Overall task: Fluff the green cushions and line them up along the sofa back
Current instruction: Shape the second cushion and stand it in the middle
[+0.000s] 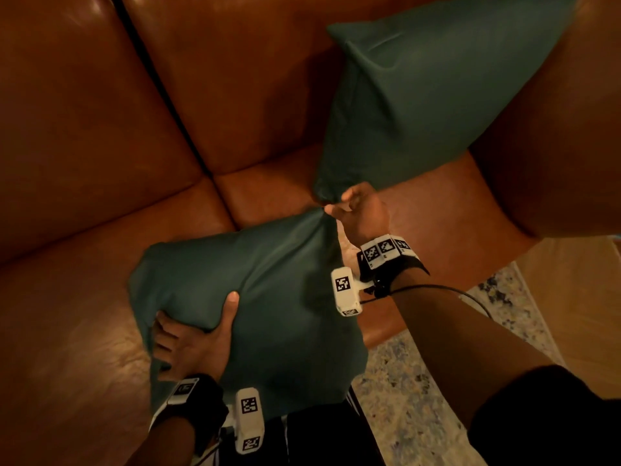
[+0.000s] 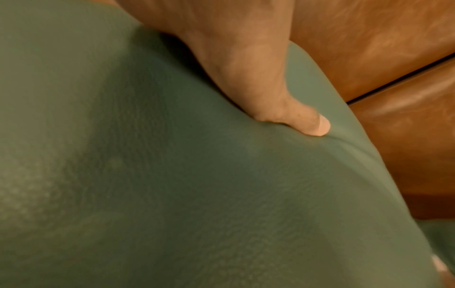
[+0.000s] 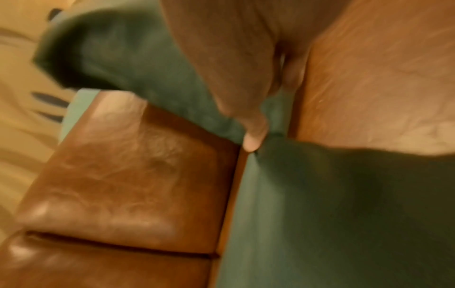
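Green fabric fills your hands: the near cushion (image 1: 255, 297) lies tilted over the front of the brown leather sofa (image 1: 100, 136) seat, not yet at the backrest. Your left hand (image 1: 191, 341) grips its lower left edge, thumb pressed into the cover and fingers curled beneath. Your right hand (image 1: 359, 213) pinches its far corner, gathered to a point. That hand sits right at the bottom corner of the second cushion (image 1: 420, 95), which leans in the angle of backrest and armrest; whether it also pinches that corner, the views do not settle.

To fluff well, I judge you should move both hands to opposite sides, push the filling inward, then stand the cushion upright beside the second one.

Seams divide the sofa's seat and back panels. A pale speckled rug (image 1: 420, 391) lies on the floor beside your dark shorts (image 1: 319, 432).
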The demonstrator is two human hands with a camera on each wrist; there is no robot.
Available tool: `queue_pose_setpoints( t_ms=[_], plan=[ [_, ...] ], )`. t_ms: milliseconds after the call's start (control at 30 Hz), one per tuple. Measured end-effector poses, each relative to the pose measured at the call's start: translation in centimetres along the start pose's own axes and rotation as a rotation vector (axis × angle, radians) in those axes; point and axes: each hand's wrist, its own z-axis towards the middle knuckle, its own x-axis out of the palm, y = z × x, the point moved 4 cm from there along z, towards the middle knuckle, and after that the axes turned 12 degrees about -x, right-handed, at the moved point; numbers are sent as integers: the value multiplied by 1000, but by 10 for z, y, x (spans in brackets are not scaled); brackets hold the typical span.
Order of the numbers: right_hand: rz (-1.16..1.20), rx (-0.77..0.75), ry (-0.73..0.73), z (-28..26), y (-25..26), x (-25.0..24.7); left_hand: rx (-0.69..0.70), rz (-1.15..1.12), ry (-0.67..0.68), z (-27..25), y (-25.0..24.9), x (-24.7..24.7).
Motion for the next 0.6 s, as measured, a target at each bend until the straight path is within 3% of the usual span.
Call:
queue_pose_setpoints(
  t_ms=[133,200,333,433,600],
  plan=[
    [-51,-103,324,-9,-6,10,12,11,-26,-2,0,1],
    [-118,-133,371,-20,-8,16,10,26,-33,2,0,-1],
    [-28,-16,144,-41,-10,24,64,9,-117,0,-1,-22],
    [62,-22,-28,-58,-6,27,155,-8,-172,2,-1,-42],
    [170,112,11,-78,-33,29,347,57,-260,25,-15,-76]
  ],
)
